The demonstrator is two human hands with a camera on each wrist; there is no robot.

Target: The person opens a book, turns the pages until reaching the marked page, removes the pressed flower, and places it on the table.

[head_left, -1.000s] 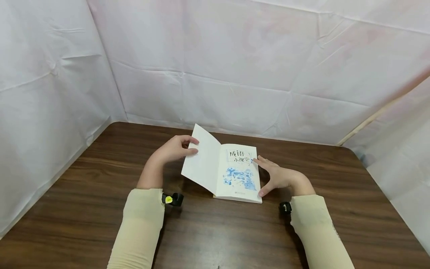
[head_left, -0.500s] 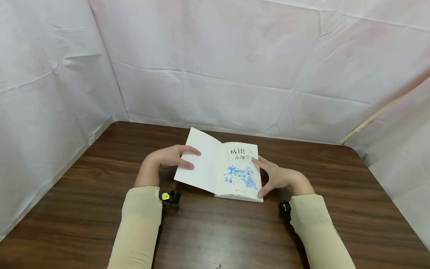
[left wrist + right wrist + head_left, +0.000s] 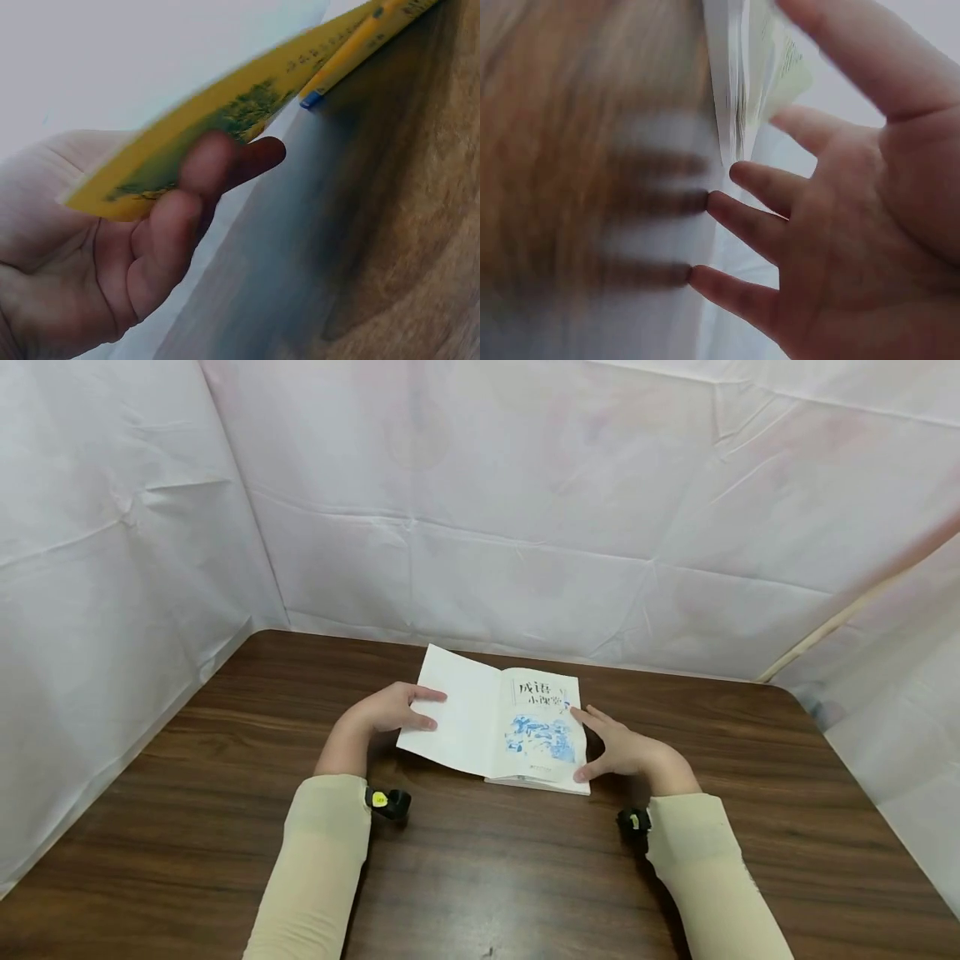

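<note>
The book (image 3: 517, 727) shows white pages with a blue drawing, a yellow-green cover outside, on dark brown wood-grain table (image 3: 187, 827).

White paperback book (image 3: 525, 731) with blue cover art: shifted slightly farther up the table. Opened front cover (image 3: 453, 714): lowered from steeply raised to nearly flat under left hand (image 3: 390, 710).

Left hand (image 3: 390, 710) fingers curled, pinching; right hand (image 3: 618, 750) fingers straight, spread; both forearms forward.
</note>
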